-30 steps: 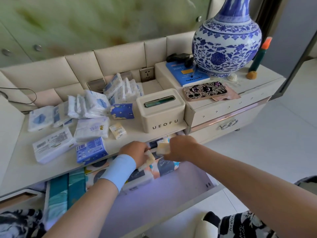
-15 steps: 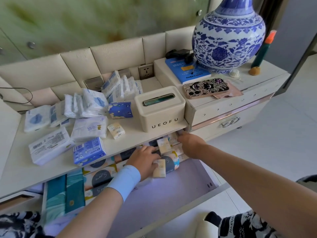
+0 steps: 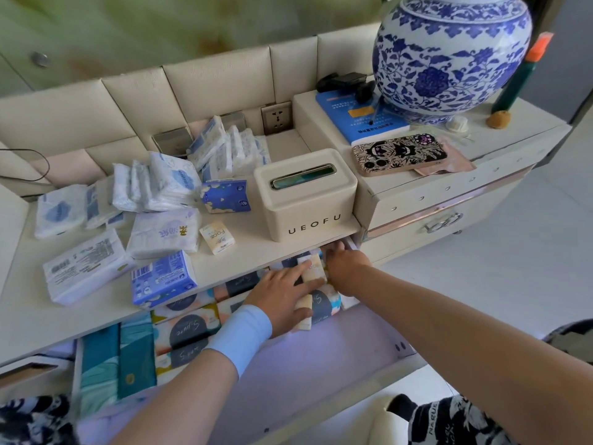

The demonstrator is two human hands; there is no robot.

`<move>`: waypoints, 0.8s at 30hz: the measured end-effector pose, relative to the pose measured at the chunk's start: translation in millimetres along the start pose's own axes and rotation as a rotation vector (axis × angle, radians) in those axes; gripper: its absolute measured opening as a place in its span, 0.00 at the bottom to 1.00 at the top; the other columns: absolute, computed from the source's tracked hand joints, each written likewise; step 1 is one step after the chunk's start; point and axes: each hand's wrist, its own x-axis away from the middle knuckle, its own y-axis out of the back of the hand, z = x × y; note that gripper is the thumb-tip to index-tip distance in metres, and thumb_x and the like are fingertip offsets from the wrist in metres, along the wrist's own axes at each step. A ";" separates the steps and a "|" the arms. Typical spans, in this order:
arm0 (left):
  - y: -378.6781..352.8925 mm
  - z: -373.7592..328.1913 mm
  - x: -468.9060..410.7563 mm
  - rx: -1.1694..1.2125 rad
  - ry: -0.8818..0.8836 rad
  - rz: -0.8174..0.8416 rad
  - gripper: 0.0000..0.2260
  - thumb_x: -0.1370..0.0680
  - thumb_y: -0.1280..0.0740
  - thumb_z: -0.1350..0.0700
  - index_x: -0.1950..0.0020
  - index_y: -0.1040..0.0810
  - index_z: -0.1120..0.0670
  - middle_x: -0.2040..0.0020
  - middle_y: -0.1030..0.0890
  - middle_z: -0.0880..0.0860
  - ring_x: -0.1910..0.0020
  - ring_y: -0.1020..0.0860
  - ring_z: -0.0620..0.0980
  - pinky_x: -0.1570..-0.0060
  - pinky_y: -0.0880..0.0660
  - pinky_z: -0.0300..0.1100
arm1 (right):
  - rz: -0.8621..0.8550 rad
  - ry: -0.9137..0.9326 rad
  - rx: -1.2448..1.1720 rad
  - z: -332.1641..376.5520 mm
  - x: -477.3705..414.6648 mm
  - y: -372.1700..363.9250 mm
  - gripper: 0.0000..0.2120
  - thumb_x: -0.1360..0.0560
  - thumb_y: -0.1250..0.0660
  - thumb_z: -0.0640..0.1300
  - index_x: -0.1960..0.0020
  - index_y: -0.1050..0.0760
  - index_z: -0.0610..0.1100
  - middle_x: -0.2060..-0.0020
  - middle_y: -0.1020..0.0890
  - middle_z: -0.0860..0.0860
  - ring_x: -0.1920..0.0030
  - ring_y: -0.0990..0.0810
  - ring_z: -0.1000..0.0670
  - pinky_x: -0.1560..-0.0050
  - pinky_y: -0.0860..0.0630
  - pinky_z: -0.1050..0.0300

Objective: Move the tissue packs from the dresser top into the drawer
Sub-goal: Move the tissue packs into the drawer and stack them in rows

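Far left, the tissue packs not yet moved lie on the dresser top [image 3: 22,319]: a white pack [image 3: 85,266], a blue pack [image 3: 163,279] overhanging the front edge, a little cream pack [image 3: 217,236] and a loose heap [image 3: 167,181] behind them. Below, the drawer [image 3: 321,364] stands open, with packs filling its back part.

The left hand [image 3: 279,297], with a pale blue wristband [image 3: 239,335], reaches in palm down. Its fingers [image 3: 306,273] are straight and close together, pressing flat on an upper small cream pack [image 3: 316,268]; its thumb lies along a lower small cream pack [image 3: 305,314], pinching nothing. Just right of it, the right hand [image 3: 348,263] stretches into the drawer's back right corner. Its fingertips go under the dresser top, so its grip cannot be told.

A second ago each hand held a small cream pack above the drawer; both now lie inside. Half a second ago the left fingers stopped short of the upper pack; they have since slid forward onto it, and the right hand has pushed slightly deeper
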 end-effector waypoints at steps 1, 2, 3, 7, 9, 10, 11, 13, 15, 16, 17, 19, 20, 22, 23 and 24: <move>0.4 -0.2 -0.4 0.016 0.002 -0.004 0.27 0.20 0.41 0.41 0.22 0.47 0.38 0.20 0.53 0.48 0.23 0.43 0.53 0.27 0.45 0.50 | 0.021 0.007 0.003 0.2 1.4 2.0 0.33 0.23 0.36 0.43 0.22 0.45 0.38 0.26 0.39 0.40 0.27 0.40 0.44 0.33 0.29 0.48; 1.1 -0.6 -0.2 0.034 0.005 -0.005 0.27 0.20 0.40 0.41 0.22 0.45 0.38 0.20 0.52 0.47 0.24 0.43 0.53 0.27 0.45 0.50 | 0.021 0.011 -0.011 -0.2 2.8 2.9 0.32 0.23 0.35 0.43 0.23 0.43 0.39 0.26 0.38 0.40 0.27 0.37 0.44 0.35 0.26 0.49; 1.8 -1.1 0.4 0.048 0.009 0.000 0.27 0.20 0.40 0.42 0.22 0.44 0.38 0.20 0.52 0.47 0.24 0.42 0.53 0.27 0.45 0.50 | 0.011 0.000 -0.045 -0.5 5.1 2.8 0.32 0.24 0.33 0.42 0.23 0.41 0.39 0.27 0.36 0.41 0.29 0.33 0.45 0.39 0.24 0.49; 3.5 -0.9 3.0 0.094 0.023 0.010 0.26 0.20 0.38 0.43 0.23 0.42 0.38 0.20 0.51 0.46 0.24 0.42 0.53 0.27 0.45 0.50 | -0.085 -0.029 -0.150 -8.0 22.6 1.0 0.27 0.26 0.30 0.48 0.31 0.35 0.44 0.38 0.25 0.46 0.42 0.21 0.45 0.49 0.21 0.51; 5.8 -0.9 3.0 0.131 0.033 0.009 0.26 0.21 0.37 0.44 0.24 0.39 0.39 0.20 0.49 0.46 0.24 0.43 0.52 0.27 0.45 0.49 | -0.109 -0.011 -0.128 -15.1 34.2 1.9 0.28 0.29 0.30 0.56 0.34 0.34 0.46 0.40 0.24 0.48 0.45 0.19 0.45 0.54 0.22 0.52; 7.5 -1.5 2.4 0.143 0.038 0.002 0.25 0.21 0.36 0.45 0.24 0.38 0.40 0.20 0.48 0.46 0.24 0.43 0.52 0.27 0.44 0.48 | -0.141 -0.014 -0.110 -18.6 42.4 5.9 0.28 0.28 0.32 0.59 0.34 0.34 0.47 0.41 0.24 0.48 0.46 0.19 0.44 0.56 0.23 0.52; 9.2 -2.8 1.8 0.148 0.045 -0.009 0.25 0.21 0.36 0.44 0.25 0.36 0.40 0.21 0.46 0.46 0.25 0.43 0.51 0.28 0.44 0.47 | -0.189 -0.022 -0.105 -22.6 50.0 9.5 0.27 0.27 0.35 0.60 0.34 0.34 0.47 0.41 0.25 0.47 0.47 0.19 0.43 0.58 0.24 0.52; 11.8 -6.7 0.7 0.141 0.061 -0.038 0.25 0.22 0.36 0.43 0.25 0.36 0.41 0.22 0.44 0.47 0.25 0.43 0.50 0.29 0.43 0.47 | -0.278 -0.054 -0.178 -30.2 64.7 15.5 0.23 0.25 0.41 0.62 0.36 0.32 0.49 0.45 0.24 0.46 0.47 0.20 0.41 0.57 0.23 0.52; 12.6 -12.4 0.7 0.119 0.058 -0.044 0.27 0.22 0.37 0.43 0.24 0.39 0.41 0.21 0.45 0.48 0.25 0.44 0.51 0.28 0.42 0.48 | -0.284 -0.071 -0.314 -35.2 76.9 17.5 0.22 0.24 0.41 0.63 0.37 0.30 0.51 0.46 0.25 0.46 0.47 0.21 0.42 0.54 0.22 0.50; 12.7 -15.2 1.3 0.104 0.048 -0.034 0.28 0.22 0.37 0.43 0.23 0.41 0.41 0.21 0.45 0.49 0.24 0.44 0.51 0.28 0.41 0.49 | -0.254 -0.071 -0.376 -36.3 81.1 17.2 0.22 0.24 0.39 0.64 0.36 0.31 0.52 0.45 0.27 0.46 0.47 0.21 0.42 0.53 0.22 0.49; 12.7 -17.7 2.0 0.087 0.039 -0.020 0.28 0.22 0.37 0.43 0.23 0.41 0.41 0.21 0.45 0.49 0.24 0.45 0.52 0.27 0.42 0.50 | -0.215 -0.070 -0.422 -36.6 83.0 14.8 0.23 0.25 0.36 0.62 0.35 0.32 0.52 0.43 0.30 0.46 0.47 0.22 0.42 0.52 0.22 0.49; 12.6 -20.6 3.9 0.058 0.029 0.003 0.29 0.22 0.37 0.43 0.23 0.41 0.42 0.21 0.46 0.50 0.23 0.46 0.53 0.27 0.43 0.51 | -0.137 -0.083 -0.441 -34.3 81.4 7.1 0.27 0.26 0.30 0.53 0.32 0.36 0.50 0.42 0.33 0.45 0.47 0.22 0.41 0.51 0.22 0.50; 12.7 -21.3 5.0 0.057 0.030 0.010 0.29 0.22 0.36 0.43 0.23 0.41 0.42 0.21 0.47 0.50 0.23 0.47 0.53 0.26 0.44 0.51 | -0.110 -0.090 -0.429 -31.9 79.6 2.7 0.28 0.26 0.29 0.46 0.31 0.38 0.48 0.42 0.33 0.44 0.47 0.21 0.40 0.52 0.22 0.51; 13.3 -20.5 7.4 0.083 0.040 0.024 0.29 0.22 0.36 0.43 0.23 0.41 0.42 0.20 0.47 0.49 0.23 0.48 0.52 0.26 0.45 0.50 | -0.103 -0.103 -0.378 -26.5 76.0 -3.2 0.29 0.27 0.32 0.37 0.30 0.40 0.44 0.42 0.33 0.43 0.48 0.21 0.40 0.54 0.22 0.53; 13.0 -19.0 8.2 0.101 0.043 0.029 0.29 0.22 0.36 0.43 0.23 0.41 0.41 0.20 0.47 0.49 0.23 0.48 0.51 0.26 0.45 0.50 | -0.122 -0.113 -0.338 -24.8 73.5 -5.7 0.28 0.27 0.33 0.35 0.30 0.40 0.43 0.42 0.33 0.42 0.47 0.21 0.40 0.53 0.21 0.52; 12.7 -17.1 8.8 0.117 0.044 0.032 0.29 0.22 0.36 0.43 0.23 0.41 0.41 0.20 0.47 0.48 0.22 0.48 0.51 0.26 0.46 0.49 | -0.144 -0.124 -0.289 -24.0 71.3 -7.3 0.27 0.26 0.34 0.36 0.30 0.40 0.42 0.41 0.33 0.42 0.47 0.21 0.41 0.53 0.21 0.51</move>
